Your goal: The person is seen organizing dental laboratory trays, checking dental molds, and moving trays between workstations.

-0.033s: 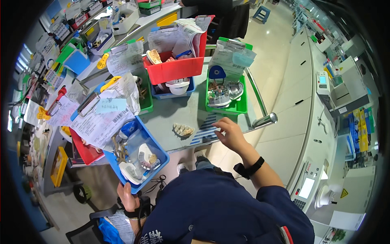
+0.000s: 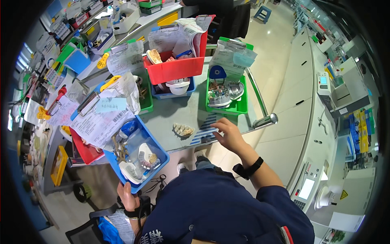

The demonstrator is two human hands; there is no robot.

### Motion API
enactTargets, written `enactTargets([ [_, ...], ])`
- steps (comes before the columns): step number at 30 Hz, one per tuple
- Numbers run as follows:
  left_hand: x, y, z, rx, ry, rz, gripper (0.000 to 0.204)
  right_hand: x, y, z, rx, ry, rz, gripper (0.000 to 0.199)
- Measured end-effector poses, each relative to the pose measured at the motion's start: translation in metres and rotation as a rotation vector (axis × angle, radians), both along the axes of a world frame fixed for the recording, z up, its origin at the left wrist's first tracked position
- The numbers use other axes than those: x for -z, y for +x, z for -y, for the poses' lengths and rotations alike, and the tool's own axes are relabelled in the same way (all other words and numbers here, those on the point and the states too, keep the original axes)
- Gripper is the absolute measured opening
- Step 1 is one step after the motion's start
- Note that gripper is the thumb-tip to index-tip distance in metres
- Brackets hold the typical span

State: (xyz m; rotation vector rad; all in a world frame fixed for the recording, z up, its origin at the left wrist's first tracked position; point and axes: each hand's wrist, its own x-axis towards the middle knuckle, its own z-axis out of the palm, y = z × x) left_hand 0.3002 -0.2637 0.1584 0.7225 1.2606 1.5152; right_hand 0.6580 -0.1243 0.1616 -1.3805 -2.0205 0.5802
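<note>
Centre frame, the right hand [image 2: 228, 134] rests fingers spread on a striped card [image 2: 205, 129]; a dental cast [image 2: 183, 130] lies just left, long axis left-right. The left hand [image 2: 128, 196] grips the blue tray's [image 2: 160, 148] lower corner.

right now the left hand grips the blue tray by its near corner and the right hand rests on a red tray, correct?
Not quite. In the head view the right hand rests on a blue-striped sheet on the table, not a red tray. The left hand does grip the blue tray.
</note>
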Motion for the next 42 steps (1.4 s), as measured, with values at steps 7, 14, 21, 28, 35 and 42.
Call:
enactTargets([
  [7, 0.001, 0.009, 0.0, -0.055, -0.018, -0.006, 0.064, 0.007, -0.019, -0.016, -0.113, -0.093, -0.086, 0.036],
  [14, -0.004, 0.017, 0.0, -0.125, -0.012, -0.01, 0.063, 0.015, -0.041, -0.029, -0.285, -0.022, -0.077, 0.033],
  [21, -0.006, 0.017, -0.001, -0.141, -0.009, -0.021, 0.059, 0.024, -0.057, -0.038, -0.324, 0.139, 0.052, 0.021],
  [28, -0.008, 0.014, -0.002, -0.145, -0.005, -0.029, 0.055, 0.023, -0.06, -0.042, -0.362, 0.177, 0.129, 0.009],
  [35, -0.008, 0.013, -0.002, -0.143, -0.008, -0.027, 0.058, 0.027, -0.064, -0.037, -0.327, 0.155, 0.081, 0.005],
  [42, -0.01, 0.014, -0.003, -0.13, 0.003, -0.028, 0.059, 0.027, -0.062, -0.036, -0.318, 0.113, 0.085, 0.007],
])
